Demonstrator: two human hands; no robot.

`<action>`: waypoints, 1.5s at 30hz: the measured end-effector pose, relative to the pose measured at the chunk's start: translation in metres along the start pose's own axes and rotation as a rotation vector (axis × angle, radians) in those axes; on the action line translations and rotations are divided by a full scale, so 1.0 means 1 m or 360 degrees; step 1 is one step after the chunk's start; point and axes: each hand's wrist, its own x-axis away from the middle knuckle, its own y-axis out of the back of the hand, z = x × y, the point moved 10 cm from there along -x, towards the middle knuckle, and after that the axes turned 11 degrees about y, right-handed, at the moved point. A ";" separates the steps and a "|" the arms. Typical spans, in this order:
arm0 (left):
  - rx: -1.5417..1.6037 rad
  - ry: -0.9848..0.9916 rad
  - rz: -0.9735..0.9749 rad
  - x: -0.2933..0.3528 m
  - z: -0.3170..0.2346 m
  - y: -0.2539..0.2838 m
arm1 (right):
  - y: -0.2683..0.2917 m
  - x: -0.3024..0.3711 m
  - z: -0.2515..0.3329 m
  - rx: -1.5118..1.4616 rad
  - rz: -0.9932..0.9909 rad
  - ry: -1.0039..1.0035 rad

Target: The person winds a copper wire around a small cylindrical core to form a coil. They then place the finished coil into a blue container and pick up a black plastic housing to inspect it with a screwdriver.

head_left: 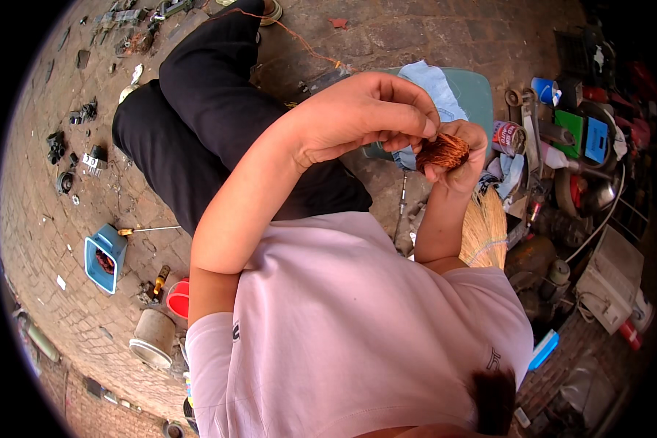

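Both hands meet in front of me over a bundle of fine copper wire (442, 154). My right hand (463, 175) is closed around the bundle from the right, with the strand ends fanning out toward the left. Fingers pinched, my left hand (376, 113) reaches across from the left and grips at the bundle's upper edge; the exact strand between its fingertips is hidden. Behind the hands, a light blue denim cloth (432, 82) lies over a teal stool or small table (476, 91).
A straw broom (486, 232) lies by my right arm. Tools, a tin can (509, 138) and machine parts crowd the right side. At left on the brick floor are a screwdriver (153, 230), a blue container (117, 244), a red bucket (178, 298) and a white bucket (154, 332).
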 end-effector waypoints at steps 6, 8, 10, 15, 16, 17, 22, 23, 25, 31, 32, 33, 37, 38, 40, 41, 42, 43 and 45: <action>-0.0006 -0.0023 -0.0027 0.000 -0.001 0.002 | 0.008 0.005 -0.004 -0.0036 -0.0069 -0.0076; 0.0023 -0.0014 -0.0045 0.001 -0.001 0.003 | 0.011 0.007 -0.005 -0.0075 -0.0008 -0.0063; -0.0002 -0.0011 -0.0025 0.002 -0.003 0.003 | 0.012 0.008 -0.006 -0.0089 0.0028 -0.0055; -0.0066 -0.0017 -0.0060 0.004 -0.005 0.004 | 0.011 0.008 -0.006 -0.0078 0.0009 -0.0090; -0.0088 -0.0018 -0.0079 0.004 -0.005 0.004 | 0.010 0.007 -0.006 -0.0084 -0.0008 -0.0098; -0.0109 -0.0018 -0.0098 0.004 -0.005 0.005 | 0.008 0.006 -0.006 -0.0089 -0.0024 -0.0106; -0.0152 -0.0017 -0.0091 0.006 -0.008 0.002 | 0.007 0.006 -0.006 -0.0087 0.0034 -0.0109; -0.0145 -0.0023 -0.0100 0.007 -0.008 0.002 | 0.006 0.006 -0.006 -0.0083 0.0032 -0.0111; -0.0138 -0.0023 -0.0093 0.007 -0.008 0.002 | 0.005 0.005 -0.006 -0.0082 0.0022 -0.0112; -0.0098 -0.0044 -0.0054 0.006 -0.007 0.001 | 0.005 0.005 -0.006 -0.0037 0.0012 -0.0103; -0.0094 -0.0042 -0.0050 0.006 -0.006 0.001 | 0.005 0.006 -0.006 -0.0027 0.0006 -0.0122; -0.0092 -0.0043 -0.0047 0.006 -0.006 0.001 | 0.005 0.006 -0.006 -0.0017 -0.0001 -0.0140; -0.0094 -0.0041 -0.0051 0.006 -0.006 0.000 | 0.004 0.005 -0.005 0.0026 0.0016 -0.0117; -0.0098 -0.0038 -0.0056 0.006 -0.006 0.001 | 0.002 0.004 -0.004 0.0022 0.0028 -0.0106; -0.0099 -0.0042 -0.0059 0.007 -0.007 0.000 | 0.001 0.003 -0.004 0.0026 0.0049 -0.0086; -0.0099 -0.0043 -0.0060 0.007 -0.008 0.000 | 0.000 0.003 -0.003 0.0035 0.0056 -0.0077; -0.0095 -0.0050 -0.0054 0.007 -0.008 0.000 | 0.000 0.003 -0.003 0.0043 0.0064 -0.0069; -0.0092 -0.0057 -0.0048 0.007 -0.008 -0.001 | 0.000 0.003 -0.003 0.0041 0.0055 -0.0072; -0.0083 -0.0065 -0.0043 0.008 -0.009 -0.001 | -0.001 0.002 -0.003 0.0035 0.0037 -0.0078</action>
